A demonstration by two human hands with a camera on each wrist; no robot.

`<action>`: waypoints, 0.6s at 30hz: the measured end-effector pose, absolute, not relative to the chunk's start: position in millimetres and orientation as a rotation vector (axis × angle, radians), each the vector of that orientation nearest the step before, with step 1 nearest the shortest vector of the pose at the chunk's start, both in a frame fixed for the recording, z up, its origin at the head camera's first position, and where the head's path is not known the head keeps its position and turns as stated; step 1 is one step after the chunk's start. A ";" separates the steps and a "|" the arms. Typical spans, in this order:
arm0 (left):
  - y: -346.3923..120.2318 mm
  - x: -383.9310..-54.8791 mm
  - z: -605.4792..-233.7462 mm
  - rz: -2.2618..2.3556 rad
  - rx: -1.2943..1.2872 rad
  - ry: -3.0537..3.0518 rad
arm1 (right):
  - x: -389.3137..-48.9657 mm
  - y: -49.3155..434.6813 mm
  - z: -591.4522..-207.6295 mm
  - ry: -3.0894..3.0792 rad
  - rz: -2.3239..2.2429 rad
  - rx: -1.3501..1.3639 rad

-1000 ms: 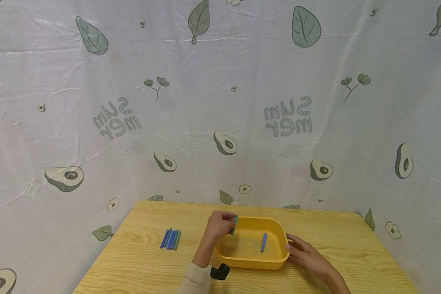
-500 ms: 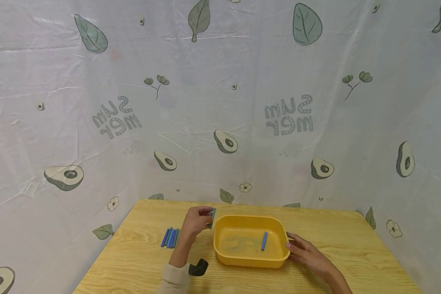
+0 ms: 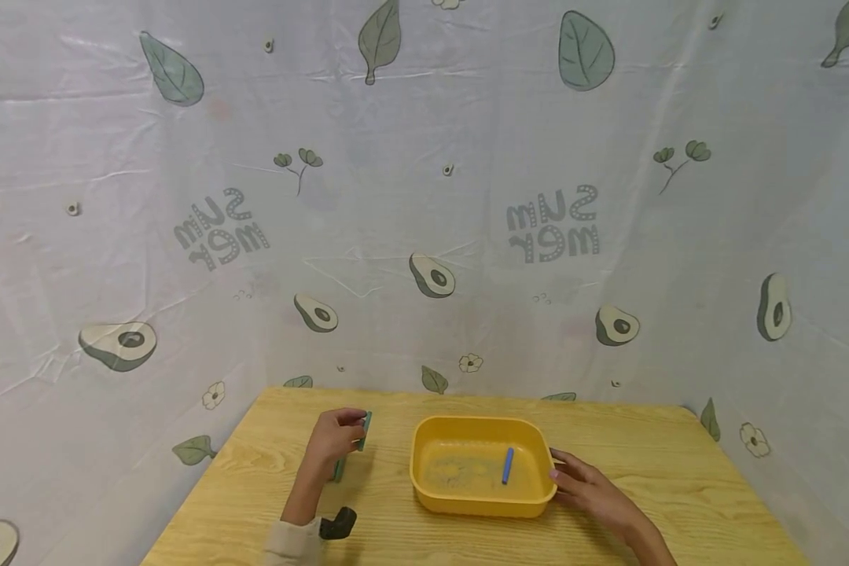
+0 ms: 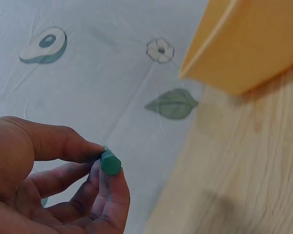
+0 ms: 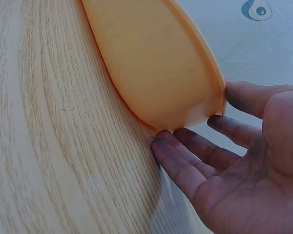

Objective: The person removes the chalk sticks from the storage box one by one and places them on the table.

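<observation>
In the head view my left hand [image 3: 335, 435] is raised over the left of the table. Between thumb and fingertips it pinches a green chalk stick [image 4: 111, 163], its end facing the left wrist camera. Below that hand another green stick [image 3: 339, 469] lies on the table; the hand covers the rest of the row. My right hand [image 3: 590, 489] holds the right end of a yellow tray [image 3: 479, 506], thumb at the rim [image 5: 212, 66] and fingertips against the outer wall. A blue chalk stick [image 3: 508, 465] lies in the tray's right half. Dark smudges mark the fingertips.
The wood-grain table [image 3: 608, 428] carries the tray near its middle. Behind and to both sides hangs a pale curtain [image 3: 368, 212] printed with avocados and leaves. Powdery grey smudges cover part of the tray's floor.
My left hand has moved left from over the tray to above the row of sticks, with the green chalk stick still pinched. The right hand and the tray stay put.
</observation>
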State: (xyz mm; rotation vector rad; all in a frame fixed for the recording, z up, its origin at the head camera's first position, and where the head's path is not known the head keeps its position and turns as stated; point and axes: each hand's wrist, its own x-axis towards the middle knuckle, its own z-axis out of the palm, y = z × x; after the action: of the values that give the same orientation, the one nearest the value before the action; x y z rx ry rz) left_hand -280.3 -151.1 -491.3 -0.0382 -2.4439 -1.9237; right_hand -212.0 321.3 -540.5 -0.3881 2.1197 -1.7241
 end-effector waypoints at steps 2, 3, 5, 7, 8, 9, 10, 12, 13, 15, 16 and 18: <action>-160.5 -281.0 -494.6 -1.906 -0.020 -2.456 | -212.9 321.2 -541.4 2.122 -1.725 -0.386; -164.9 -281.3 -496.0 -1.893 -0.014 -2.464 | -213.1 321.1 -541.6 2.125 -1.724 -0.384; -173.1 -281.9 -499.1 -1.877 0.002 -2.472 | -213.1 320.7 -542.0 2.131 -1.722 -0.376; -181.2 -281.9 -502.2 -1.871 0.021 -2.472 | -212.8 320.2 -541.9 2.131 -1.725 -0.370; -185.2 -282.1 -503.7 -1.864 0.022 -2.475 | -212.7 320.0 -541.7 2.132 -1.727 -0.371; -189.1 -282.2 -505.5 -1.874 0.025 -2.469 | -212.5 319.8 -541.4 2.134 -1.728 -0.373; -193.0 -282.4 -507.4 -1.884 0.031 -2.463 | -212.4 319.7 -541.2 2.136 -1.729 -0.376; -200.4 -282.7 -511.0 -1.878 0.045 -2.462 | -212.1 319.5 -540.8 2.139 -1.732 -0.385; -204.0 -283.0 -512.8 -1.875 0.048 -2.464 | -211.9 319.6 -540.6 2.142 -1.731 -0.394; -210.7 -283.7 -516.4 -1.858 0.071 -2.471 | -211.7 319.7 -540.6 2.147 -1.731 -0.410; -213.8 -284.1 -517.9 -1.840 0.081 -2.478 | -211.7 319.8 -540.7 2.149 -1.732 -0.410; -219.6 -285.1 -520.7 -1.820 0.099 -2.485 | -211.4 320.0 -540.8 2.153 -1.733 -0.409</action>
State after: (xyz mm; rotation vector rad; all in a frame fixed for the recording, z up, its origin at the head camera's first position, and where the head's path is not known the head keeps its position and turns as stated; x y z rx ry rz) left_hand -285.1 -219.6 -520.7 0.0991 -2.4852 -1.8199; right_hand -211.4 320.0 -540.8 -0.4088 2.1529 -1.7333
